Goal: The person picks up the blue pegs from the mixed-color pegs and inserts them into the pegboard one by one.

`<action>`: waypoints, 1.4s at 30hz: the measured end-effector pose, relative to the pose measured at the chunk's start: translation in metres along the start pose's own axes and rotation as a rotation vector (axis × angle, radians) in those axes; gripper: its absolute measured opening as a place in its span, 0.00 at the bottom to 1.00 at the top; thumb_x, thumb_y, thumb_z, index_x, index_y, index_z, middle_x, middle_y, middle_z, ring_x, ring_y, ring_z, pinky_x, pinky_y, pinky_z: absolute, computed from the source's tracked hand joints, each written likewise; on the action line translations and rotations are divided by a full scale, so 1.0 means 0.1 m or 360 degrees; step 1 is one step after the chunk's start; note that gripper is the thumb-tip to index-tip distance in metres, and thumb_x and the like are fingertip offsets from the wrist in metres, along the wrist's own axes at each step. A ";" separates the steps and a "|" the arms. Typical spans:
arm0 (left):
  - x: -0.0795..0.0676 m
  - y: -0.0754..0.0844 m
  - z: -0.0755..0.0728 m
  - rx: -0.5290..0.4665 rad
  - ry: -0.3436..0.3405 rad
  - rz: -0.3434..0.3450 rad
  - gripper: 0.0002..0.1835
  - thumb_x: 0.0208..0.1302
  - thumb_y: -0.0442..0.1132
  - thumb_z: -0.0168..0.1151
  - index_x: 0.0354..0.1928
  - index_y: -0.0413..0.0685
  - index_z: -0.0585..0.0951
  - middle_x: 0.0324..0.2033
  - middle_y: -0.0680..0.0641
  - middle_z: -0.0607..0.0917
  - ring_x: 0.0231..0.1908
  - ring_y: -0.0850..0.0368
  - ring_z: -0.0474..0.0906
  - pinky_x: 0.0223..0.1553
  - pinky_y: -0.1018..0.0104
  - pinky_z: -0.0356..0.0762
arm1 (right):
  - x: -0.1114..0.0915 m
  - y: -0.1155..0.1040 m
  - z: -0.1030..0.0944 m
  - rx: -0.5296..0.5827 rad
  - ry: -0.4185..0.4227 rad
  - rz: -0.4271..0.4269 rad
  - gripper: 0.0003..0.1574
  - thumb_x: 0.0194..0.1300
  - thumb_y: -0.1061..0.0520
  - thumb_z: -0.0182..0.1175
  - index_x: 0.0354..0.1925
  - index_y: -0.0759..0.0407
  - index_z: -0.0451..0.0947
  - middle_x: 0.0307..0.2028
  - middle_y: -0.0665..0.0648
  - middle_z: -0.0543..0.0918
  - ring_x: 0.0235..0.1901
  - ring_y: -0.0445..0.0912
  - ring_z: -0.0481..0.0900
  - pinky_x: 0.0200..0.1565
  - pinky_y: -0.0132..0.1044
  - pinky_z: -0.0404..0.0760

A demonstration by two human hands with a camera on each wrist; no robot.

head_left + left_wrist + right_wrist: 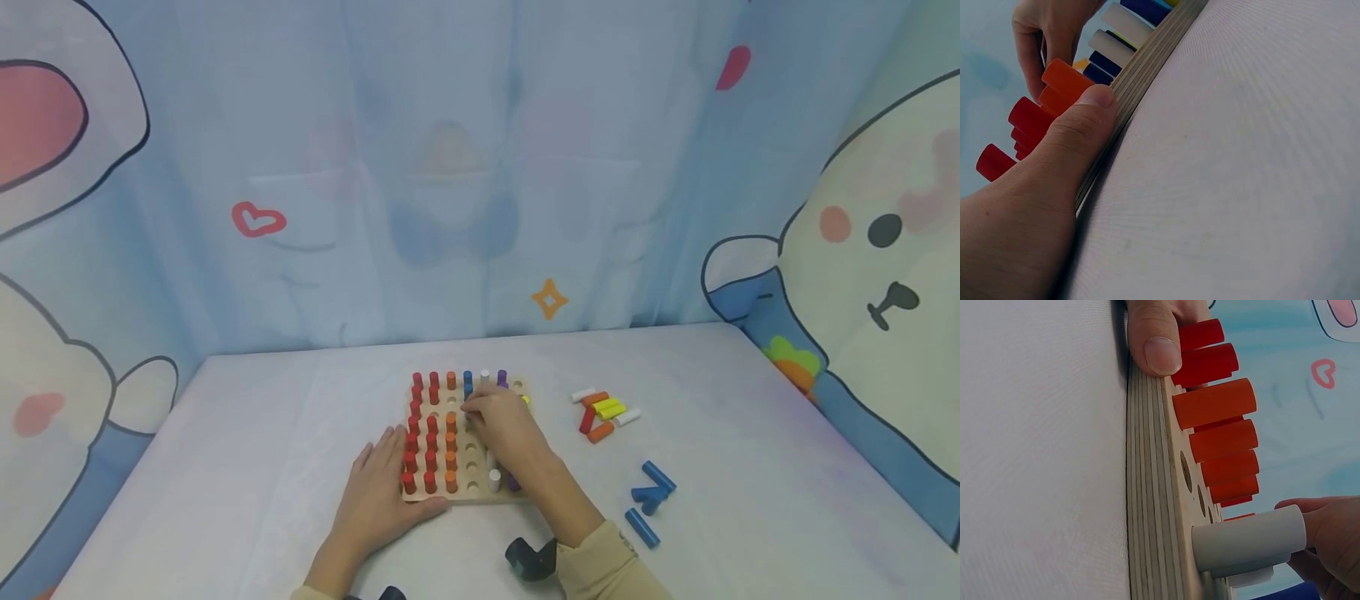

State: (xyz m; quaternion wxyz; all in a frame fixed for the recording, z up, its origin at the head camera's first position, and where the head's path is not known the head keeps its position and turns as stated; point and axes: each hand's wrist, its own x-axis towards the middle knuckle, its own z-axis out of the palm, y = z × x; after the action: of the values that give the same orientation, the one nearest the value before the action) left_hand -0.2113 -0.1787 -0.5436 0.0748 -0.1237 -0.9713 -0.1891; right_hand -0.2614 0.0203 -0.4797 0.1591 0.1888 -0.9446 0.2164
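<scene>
A wooden peg board (480,500) lies on the table, its holes partly filled with coloured pegs. My left hand (381,487) rests at its near left corner, fingers along the left side. The thumb (1079,128) presses on the front edge in the left wrist view. Over the blue column, my right hand (506,425) pinches at a blue peg (468,389), mostly hidden by the fingers. Red pegs (412,442) fill the leftmost column, and orange pegs (451,442) stand left of the right fingertips. White pegs (1250,540) stand right of the open holes.
Loose white, orange, yellow and red pegs (609,408) lie right of the board. Several blue pegs (642,528) lie nearer, beyond the right forearm. A black object (528,559) is by the right sleeve. A printed curtain (450,275) hangs behind the table.
</scene>
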 end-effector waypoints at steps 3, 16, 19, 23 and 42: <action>0.00 0.00 0.00 -0.0013 0.0013 0.0007 0.66 0.40 0.83 0.52 0.72 0.42 0.56 0.71 0.45 0.62 0.72 0.49 0.54 0.71 0.46 0.51 | 0.01 0.00 0.01 -0.0010 0.0007 0.0002 0.07 0.59 0.62 0.65 0.37 0.57 0.87 0.38 0.50 0.84 0.45 0.46 0.83 0.51 0.36 0.81; -0.02 0.01 -0.03 -0.0025 0.0010 -0.0007 0.65 0.40 0.82 0.54 0.72 0.42 0.56 0.71 0.44 0.62 0.72 0.49 0.55 0.71 0.45 0.51 | 0.01 -0.02 0.04 -0.0026 -0.0048 0.0078 0.07 0.60 0.62 0.64 0.37 0.57 0.87 0.39 0.51 0.84 0.48 0.47 0.83 0.53 0.37 0.80; -0.03 0.01 -0.03 -0.0021 0.0014 -0.0005 0.65 0.40 0.82 0.54 0.72 0.41 0.56 0.71 0.44 0.62 0.72 0.49 0.55 0.71 0.45 0.51 | 0.00 -0.02 0.04 -0.0019 -0.0014 0.0056 0.05 0.60 0.62 0.64 0.35 0.58 0.87 0.38 0.51 0.83 0.44 0.45 0.83 0.49 0.34 0.82; -0.02 0.01 -0.02 -0.0011 0.0021 0.0006 0.65 0.41 0.83 0.53 0.72 0.42 0.56 0.71 0.44 0.62 0.72 0.49 0.55 0.71 0.45 0.52 | 0.00 -0.01 0.04 -0.0023 0.0031 0.0039 0.05 0.60 0.62 0.65 0.34 0.58 0.87 0.36 0.50 0.80 0.41 0.44 0.83 0.46 0.32 0.83; -0.02 0.02 -0.01 -0.0016 0.0021 -0.0005 0.66 0.40 0.83 0.52 0.73 0.43 0.55 0.71 0.45 0.61 0.72 0.49 0.54 0.72 0.46 0.51 | 0.00 -0.03 0.04 -0.0028 0.0025 0.0091 0.06 0.60 0.62 0.65 0.37 0.58 0.86 0.33 0.50 0.83 0.38 0.44 0.83 0.45 0.33 0.83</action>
State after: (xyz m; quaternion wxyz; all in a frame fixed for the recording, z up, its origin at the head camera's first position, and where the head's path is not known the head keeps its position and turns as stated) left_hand -0.2087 -0.1778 -0.5428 0.0803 -0.1213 -0.9700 -0.1948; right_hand -0.2610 0.0162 -0.4818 0.1619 0.1587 -0.9502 0.2140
